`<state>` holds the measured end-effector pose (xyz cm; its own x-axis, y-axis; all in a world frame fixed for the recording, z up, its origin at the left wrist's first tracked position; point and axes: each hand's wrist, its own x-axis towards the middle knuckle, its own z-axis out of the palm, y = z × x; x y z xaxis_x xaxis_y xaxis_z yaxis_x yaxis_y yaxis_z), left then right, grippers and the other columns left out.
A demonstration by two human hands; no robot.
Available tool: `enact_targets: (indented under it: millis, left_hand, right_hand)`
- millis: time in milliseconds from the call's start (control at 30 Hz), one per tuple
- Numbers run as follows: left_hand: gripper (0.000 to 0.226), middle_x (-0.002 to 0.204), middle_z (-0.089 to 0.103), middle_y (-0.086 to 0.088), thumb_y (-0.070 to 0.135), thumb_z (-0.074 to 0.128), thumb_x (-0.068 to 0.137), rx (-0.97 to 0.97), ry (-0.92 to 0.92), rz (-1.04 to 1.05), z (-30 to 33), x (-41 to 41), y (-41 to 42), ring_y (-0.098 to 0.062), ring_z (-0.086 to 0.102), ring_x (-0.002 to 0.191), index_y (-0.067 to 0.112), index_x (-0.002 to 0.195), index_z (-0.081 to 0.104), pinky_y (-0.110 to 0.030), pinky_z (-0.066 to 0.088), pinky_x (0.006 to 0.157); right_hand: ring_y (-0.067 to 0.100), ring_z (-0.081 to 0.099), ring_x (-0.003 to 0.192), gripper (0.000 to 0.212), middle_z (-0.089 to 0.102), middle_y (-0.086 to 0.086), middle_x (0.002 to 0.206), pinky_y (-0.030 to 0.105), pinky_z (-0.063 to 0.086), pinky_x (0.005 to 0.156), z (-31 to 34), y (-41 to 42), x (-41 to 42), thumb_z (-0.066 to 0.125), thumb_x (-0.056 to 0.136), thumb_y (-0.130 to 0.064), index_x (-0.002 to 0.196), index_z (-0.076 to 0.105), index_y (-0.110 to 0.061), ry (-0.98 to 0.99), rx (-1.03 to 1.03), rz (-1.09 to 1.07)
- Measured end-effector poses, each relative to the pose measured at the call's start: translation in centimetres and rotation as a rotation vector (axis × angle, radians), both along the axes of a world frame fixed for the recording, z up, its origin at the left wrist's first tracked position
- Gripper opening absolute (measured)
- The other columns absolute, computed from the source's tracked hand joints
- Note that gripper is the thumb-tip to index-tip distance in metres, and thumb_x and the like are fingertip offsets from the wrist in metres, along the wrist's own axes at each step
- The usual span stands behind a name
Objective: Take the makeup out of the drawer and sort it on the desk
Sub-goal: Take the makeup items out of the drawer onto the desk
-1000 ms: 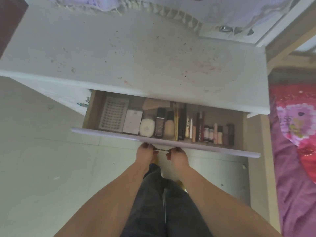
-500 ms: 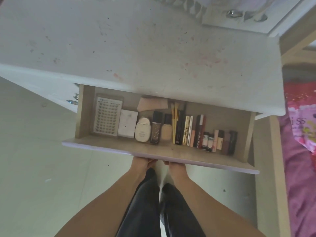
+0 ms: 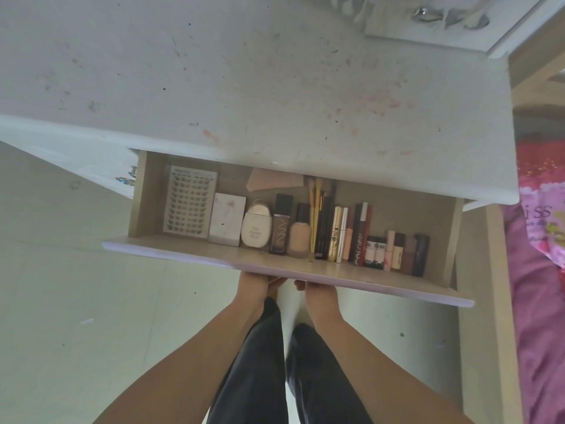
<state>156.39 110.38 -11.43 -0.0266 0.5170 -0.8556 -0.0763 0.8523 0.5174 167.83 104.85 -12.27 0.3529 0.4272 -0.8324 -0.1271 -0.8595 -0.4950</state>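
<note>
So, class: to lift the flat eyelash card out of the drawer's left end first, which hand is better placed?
Probably left. The left hand sits nearer the white eyelash card; the right hand would cross over.

Both arms reach forward, hands side by side under the drawer front.

The left hand (image 3: 258, 284) and right hand (image 3: 321, 293) sit close together but apart, wrists straight, backs up. Their fingers curl up under the drawer (image 3: 214, 258) edge and are hidden there. Bare forearms run in from the lower corners and converge above the dark-trousered legs (image 3: 260, 377).
</note>
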Motion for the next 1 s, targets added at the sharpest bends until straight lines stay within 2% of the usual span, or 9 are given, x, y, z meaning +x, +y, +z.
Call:
enact_targets:
  millis: [133, 300, 400, 467, 567, 667, 733, 867, 1000]
  left_hand:
    - [0.015, 0.107, 0.058, -0.021, 0.000, 0.045, 0.095, -0.009, -0.021, 0.049, -0.1, 0.2, 0.0, -0.035, 0.058, 0.101, 0.004, 0.107, 0.052, -0.044, 0.055, 0.082]
    - [0.024, 0.115, 0.059, -0.019, 0.003, 0.040, 0.098, 0.006, -0.015, -0.007, -0.7, 0.0, 0.1, -0.030, 0.061, 0.100, 0.005, 0.120, 0.050, -0.031, 0.059, 0.065]
    - [0.020, 0.117, 0.059, -0.016, 0.004, 0.035, 0.100, 0.002, 0.002, -0.084, -0.2, -0.1, -0.3, -0.027, 0.062, 0.100, 0.009, 0.112, 0.051, -0.034, 0.056, 0.075]
    - [0.025, 0.109, 0.059, -0.011, 0.008, 0.035, 0.100, -0.024, 0.088, -0.162, 0.4, 0.2, -1.1, -0.029, 0.061, 0.103, 0.010, 0.125, 0.039, -0.039, 0.053, 0.087]
    - [0.053, 0.092, 0.054, 0.001, 0.016, 0.039, 0.099, 0.074, 0.254, -0.594, 2.9, 0.4, -3.3, -0.022, 0.061, 0.092, 0.016, 0.147, 0.014, -0.033, 0.051, 0.081]
    - [0.036, 0.098, 0.059, 0.000, 0.021, 0.040, 0.099, 0.187, 0.287, -1.083, 7.2, 1.7, -4.9, -0.006, 0.059, 0.077, 0.017, 0.134, 0.038, -0.014, 0.045, 0.067]
    - [0.018, 0.088, 0.063, 0.004, 0.020, 0.041, 0.099, 0.279, 0.249, -1.129, 10.1, 3.9, -4.1, -0.005, 0.060, 0.073, 0.021, 0.111, 0.054, -0.016, 0.050, 0.070]
    - [0.018, 0.085, 0.064, 0.004, 0.020, 0.042, 0.099, 0.582, 0.221, -1.156, 11.3, 11.0, -0.8, -0.012, 0.062, 0.082, 0.019, 0.096, 0.059, -0.029, 0.054, 0.080]
    - [0.028, 0.114, 0.060, -0.012, 0.015, 0.041, 0.096, 0.798, 0.511, -1.377, 5.8, 16.8, 1.4, -0.028, 0.057, 0.103, 0.006, 0.115, 0.059, -0.040, 0.049, 0.088]
  right_hand:
    - [0.037, 0.057, 0.095, 0.023, 0.059, 0.023, 0.095, 0.043, 0.044, 0.100, 0.5, 0.6, -0.5, 0.053, 0.092, -0.006, 0.072, 0.051, -0.016, -0.029, 0.026, 0.101]
    - [0.034, 0.058, 0.094, 0.024, 0.060, 0.020, 0.091, 0.038, 0.043, 0.100, 0.9, 0.8, 0.2, 0.053, 0.092, -0.005, 0.070, 0.054, -0.014, 0.045, 0.012, 0.072]
    - [0.032, 0.058, 0.107, 0.014, 0.063, 0.018, 0.112, 0.037, 0.043, 0.100, 1.4, 0.8, 0.9, 0.049, 0.096, -0.015, 0.087, 0.058, -0.011, 0.081, -0.032, 0.229]
    - [0.024, 0.061, 0.105, 0.020, 0.065, 0.008, 0.109, 0.035, 0.046, 0.095, 2.5, 0.4, 1.9, 0.045, 0.098, -0.024, 0.103, 0.059, -0.012, 0.130, -0.078, 0.358]
    - [0.010, 0.059, 0.094, 0.034, 0.062, -0.002, 0.110, 0.021, 0.046, 0.083, 5.9, -0.9, 4.9, 0.041, 0.100, -0.030, 0.130, 0.049, -0.017, 0.158, -0.074, 0.671]
    - [0.008, 0.061, 0.097, 0.028, 0.063, -0.008, 0.109, 0.019, 0.048, 0.083, 9.5, -3.2, 9.8, 0.039, 0.101, -0.028, 0.124, 0.053, -0.026, 0.132, 0.016, 0.788]
    - [0.009, 0.064, 0.095, 0.021, 0.067, -0.008, 0.101, 0.020, 0.051, 0.080, 11.5, -4.3, 13.4, 0.042, 0.100, -0.023, 0.110, 0.059, -0.027, 0.106, 0.081, 0.691]
    - [0.015, 0.062, 0.093, 0.020, 0.065, -0.007, 0.093, 0.025, 0.048, 0.082, 11.3, -2.6, 18.5, 0.042, 0.099, -0.014, 0.103, 0.061, -0.020, -0.185, 0.255, 0.540]
    - [0.026, 0.055, 0.109, 0.034, 0.057, 0.008, 0.119, 0.028, 0.040, 0.091, 6.7, 0.0, 19.6, 0.039, 0.098, -0.014, 0.128, 0.055, -0.016, -0.630, 0.258, 0.809]
